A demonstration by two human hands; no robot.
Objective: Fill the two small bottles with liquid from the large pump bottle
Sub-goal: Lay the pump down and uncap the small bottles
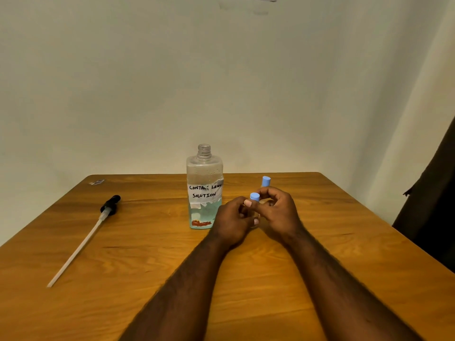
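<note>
The large clear bottle (204, 190) stands uncapped in the middle of the wooden table (147, 254), with pale blue liquid in its lower part and a handwritten "contact lens solution" label. Just to its right, my left hand (234, 222) and my right hand (278, 212) meet around a small bottle with a blue cap (254, 196); its body is mostly hidden by my fingers. My left hand grips the body while my right fingers curl near the cap. A second small blue-capped bottle (266, 181) pokes up behind my right hand, and its grip is unclear.
The removed pump head with its long dip tube (86, 237) lies on the table at the left. A small scrap (96, 182) sits at the far left corner. A dark cloth (433, 205) hangs at the right edge.
</note>
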